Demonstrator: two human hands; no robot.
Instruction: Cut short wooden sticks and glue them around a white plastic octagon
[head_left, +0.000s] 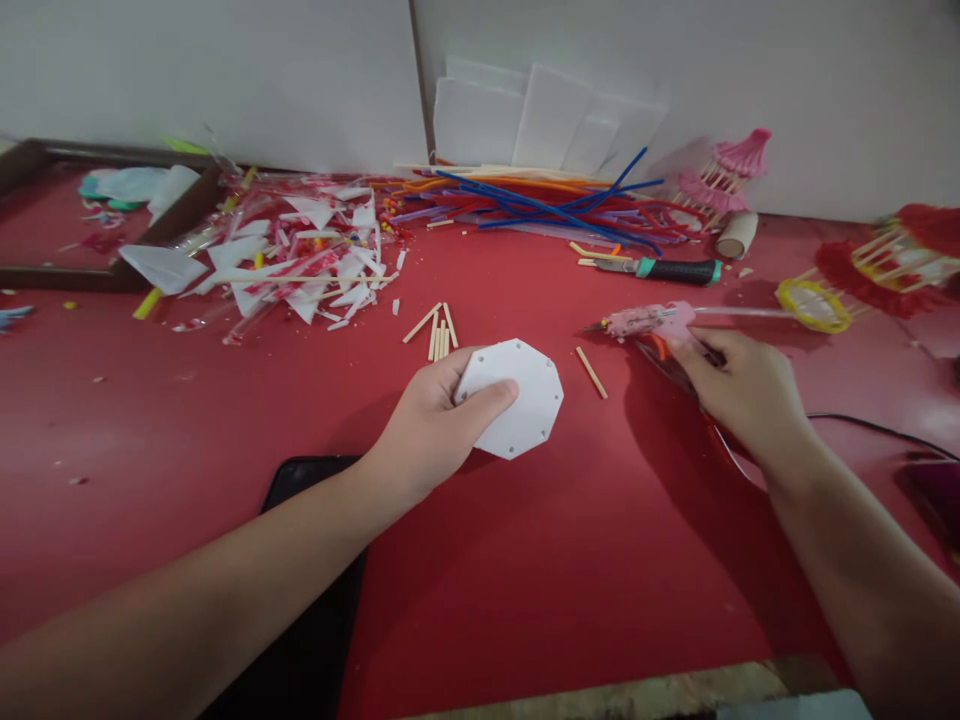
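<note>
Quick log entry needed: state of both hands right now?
Left hand: closed, holding the white polygonal piece.
Right hand: closed, holding the pink glue gun.

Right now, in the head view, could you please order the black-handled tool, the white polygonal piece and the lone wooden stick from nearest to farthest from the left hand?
1. White polygonal piece: held in the left hand.
2. Lone wooden stick: just right of the piece.
3. Black-handled tool: farther back and to the right.

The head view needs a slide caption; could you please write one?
Left hand holds a white many-sided piece; right hand holds a pink glue gun at a red table.
</note>
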